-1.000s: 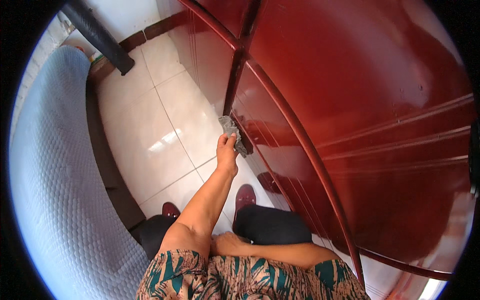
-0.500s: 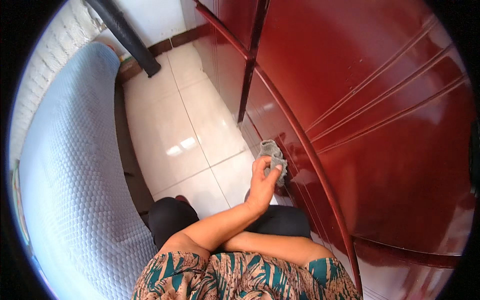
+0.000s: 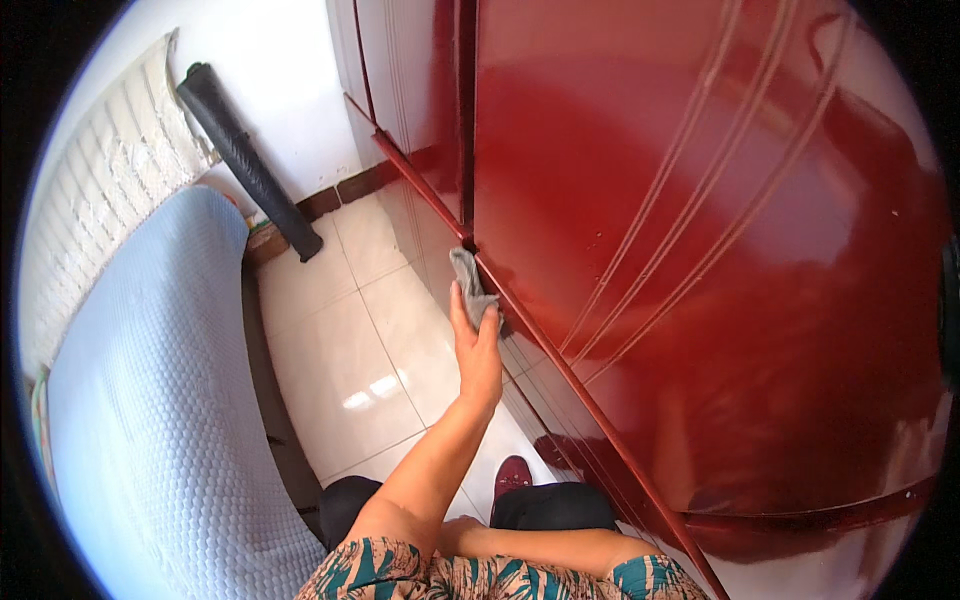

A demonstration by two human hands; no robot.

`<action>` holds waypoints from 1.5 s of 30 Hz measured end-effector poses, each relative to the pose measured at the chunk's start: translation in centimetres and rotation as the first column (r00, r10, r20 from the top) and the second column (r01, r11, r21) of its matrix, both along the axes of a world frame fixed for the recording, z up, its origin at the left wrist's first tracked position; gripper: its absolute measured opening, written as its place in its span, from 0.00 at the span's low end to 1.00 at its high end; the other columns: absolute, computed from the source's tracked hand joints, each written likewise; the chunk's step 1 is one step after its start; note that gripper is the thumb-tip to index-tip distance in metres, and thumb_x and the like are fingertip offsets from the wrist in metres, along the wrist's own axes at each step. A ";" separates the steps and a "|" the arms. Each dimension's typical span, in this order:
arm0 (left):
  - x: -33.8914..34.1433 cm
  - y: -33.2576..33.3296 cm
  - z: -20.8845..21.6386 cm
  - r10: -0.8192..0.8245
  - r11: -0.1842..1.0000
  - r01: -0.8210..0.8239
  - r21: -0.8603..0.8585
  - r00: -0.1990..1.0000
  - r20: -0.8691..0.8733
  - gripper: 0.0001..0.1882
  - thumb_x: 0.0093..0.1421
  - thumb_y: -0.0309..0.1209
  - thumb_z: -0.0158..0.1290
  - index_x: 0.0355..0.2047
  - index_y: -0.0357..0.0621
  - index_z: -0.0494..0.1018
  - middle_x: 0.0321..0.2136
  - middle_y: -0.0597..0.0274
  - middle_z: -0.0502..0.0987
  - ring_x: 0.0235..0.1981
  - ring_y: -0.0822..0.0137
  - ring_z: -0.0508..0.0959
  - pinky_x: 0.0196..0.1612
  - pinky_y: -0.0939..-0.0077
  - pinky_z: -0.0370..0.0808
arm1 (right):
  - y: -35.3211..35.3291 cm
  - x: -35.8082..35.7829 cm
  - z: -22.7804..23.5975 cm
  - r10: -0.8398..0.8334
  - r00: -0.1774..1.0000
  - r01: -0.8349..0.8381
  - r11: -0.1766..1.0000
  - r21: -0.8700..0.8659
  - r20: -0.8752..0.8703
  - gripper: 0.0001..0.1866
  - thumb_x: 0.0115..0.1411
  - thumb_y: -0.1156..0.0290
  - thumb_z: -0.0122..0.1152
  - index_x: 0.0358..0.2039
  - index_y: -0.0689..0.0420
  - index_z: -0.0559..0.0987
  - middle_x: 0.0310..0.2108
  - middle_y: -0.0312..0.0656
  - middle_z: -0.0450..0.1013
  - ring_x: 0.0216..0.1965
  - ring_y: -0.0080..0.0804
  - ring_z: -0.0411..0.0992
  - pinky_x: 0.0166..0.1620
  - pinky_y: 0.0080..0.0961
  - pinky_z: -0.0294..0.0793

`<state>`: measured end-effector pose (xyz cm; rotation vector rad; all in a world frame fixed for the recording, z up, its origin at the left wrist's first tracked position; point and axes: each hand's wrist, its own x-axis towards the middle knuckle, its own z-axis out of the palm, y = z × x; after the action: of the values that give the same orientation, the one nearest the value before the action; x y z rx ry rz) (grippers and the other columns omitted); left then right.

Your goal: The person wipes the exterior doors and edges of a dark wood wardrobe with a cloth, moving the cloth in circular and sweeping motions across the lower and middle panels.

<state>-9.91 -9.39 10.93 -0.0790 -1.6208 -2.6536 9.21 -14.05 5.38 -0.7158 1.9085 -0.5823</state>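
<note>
My left hand [image 3: 479, 350] holds a crumpled grey rag [image 3: 468, 275], fingers extended along it and the thumb on its near side. The rag is against the front of a glossy dark red cabinet [image 3: 640, 240], at the raised trim strip [image 3: 560, 362] close to the dark vertical gap between two panels. Across my lap lies my right forearm; my right hand [image 3: 460, 533] shows only in part behind the left arm, its fingers hidden.
A bed or mattress under a pale blue quilted cover [image 3: 170, 400] runs along the left. A black wrapped roll [image 3: 250, 165] leans on the white wall at the back. Cream floor tiles [image 3: 340, 345] lie between bed and cabinet. My dark red shoe [image 3: 513, 474] is beside the cabinet base.
My left hand has moved the rag forward and left along the cabinet, from below the trim up to it by the panel gap. The view has shifted, and more back wall shows.
</note>
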 end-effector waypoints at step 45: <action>17.8 -33.9 7.5 0.054 0.984 0.011 -0.176 0.933 0.357 0.16 0.64 0.36 0.45 0.49 0.43 0.67 0.44 0.65 0.72 0.44 0.72 0.72 0.49 0.75 0.68 | -2.4 8.6 -14.3 0.506 0.848 -0.530 0.796 0.293 0.159 0.19 0.53 0.66 0.53 0.47 0.47 0.75 0.44 0.46 0.73 0.47 0.44 0.71 0.46 0.41 0.69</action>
<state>7.93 -43.33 18.40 0.4474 -1.9395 -2.6166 17.76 -16.44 -8.88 -0.9347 1.5841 0.0604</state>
